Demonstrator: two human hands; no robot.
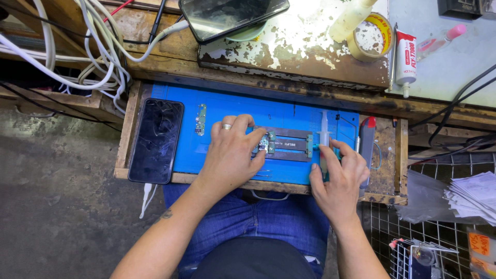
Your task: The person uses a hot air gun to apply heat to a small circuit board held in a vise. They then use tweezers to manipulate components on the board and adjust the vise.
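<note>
Head view: our left hand [232, 152] rests open on the board clamp [287, 145] (blue mat [227, 111] beneath), our right hand [338, 175] grips a syringe [324, 135]

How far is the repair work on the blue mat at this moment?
Done: a small circuit board sits clamped in the metal holder on the blue mat. In hand: the left hand steadies the board; the right hand grips a syringe. Left: the dark phone and a second small board lie aside, untouched.

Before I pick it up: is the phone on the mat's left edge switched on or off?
Apparently off: the phone lies flat, its screen dark.
</note>
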